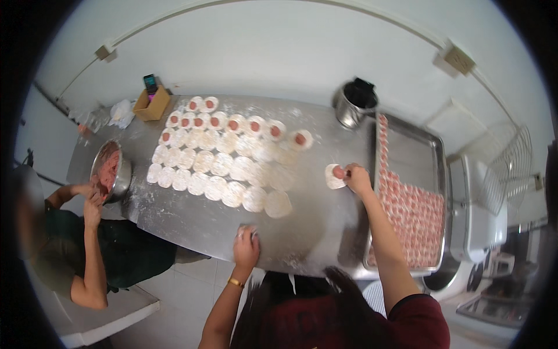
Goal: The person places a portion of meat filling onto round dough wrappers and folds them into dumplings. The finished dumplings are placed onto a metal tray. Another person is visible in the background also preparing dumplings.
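My right hand [356, 177] pinches the edge of a round dough wrapper [332, 182] with a ball of pink minced meat [339, 171] on it, over the right part of the steel table [317, 232]. At the table's near edge my left hand [247, 249] is closed, its fingers curled; whether anything is in it is hidden. Beyond it, rows of floured dough wrappers [234, 193] cover the middle of the table. Meat lies on the wrappers in the far rows, while the nearer ones are bare. To my right, a metal tray [440, 160] holds many filled dumplings [414, 224] in tight rows.
A co-worker's hands [93, 193] are at a steel bowl [124, 177] of minced meat on the left. A metal pot [351, 110] with something black in it stands at the back. A cardboard box [152, 107] with a phone [150, 83] sits at the far left.
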Available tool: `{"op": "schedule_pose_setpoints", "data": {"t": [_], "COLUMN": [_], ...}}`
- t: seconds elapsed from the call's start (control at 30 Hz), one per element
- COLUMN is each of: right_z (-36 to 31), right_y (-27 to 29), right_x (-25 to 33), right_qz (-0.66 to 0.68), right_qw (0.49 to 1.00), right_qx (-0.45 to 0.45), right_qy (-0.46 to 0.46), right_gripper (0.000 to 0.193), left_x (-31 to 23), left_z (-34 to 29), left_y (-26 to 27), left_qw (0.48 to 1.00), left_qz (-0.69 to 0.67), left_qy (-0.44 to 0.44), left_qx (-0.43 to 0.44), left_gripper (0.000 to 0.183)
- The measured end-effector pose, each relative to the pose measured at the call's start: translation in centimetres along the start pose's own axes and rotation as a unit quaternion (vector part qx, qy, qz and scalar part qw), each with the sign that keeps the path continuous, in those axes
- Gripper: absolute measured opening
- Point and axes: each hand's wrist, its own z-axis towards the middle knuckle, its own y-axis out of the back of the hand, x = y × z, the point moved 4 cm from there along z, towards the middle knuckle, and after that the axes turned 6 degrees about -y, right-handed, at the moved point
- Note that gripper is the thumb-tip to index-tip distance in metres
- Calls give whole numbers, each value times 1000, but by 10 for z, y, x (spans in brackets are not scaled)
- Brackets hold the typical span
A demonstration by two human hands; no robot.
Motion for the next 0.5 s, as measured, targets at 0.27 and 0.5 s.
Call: {"op": "schedule_pose_setpoints", "data": {"t": [0.27, 0.5], "right_z": [-114, -182], "right_y": [27, 12], "right_x": [-2, 17], "right_qz": [84, -37], "right_qw": [994, 992], "right_qx": [1, 37], "right_qy": [66, -118], "right_gripper": [28, 18], "left_x": [-111, -135], "left_z": [53, 83], "left_y": [-113, -162], "left_qw": [983, 982], "left_qz": [-142, -110], "left_qy": [-31, -38], "left_qx": [112, 150], "left_gripper": [22, 14]}}
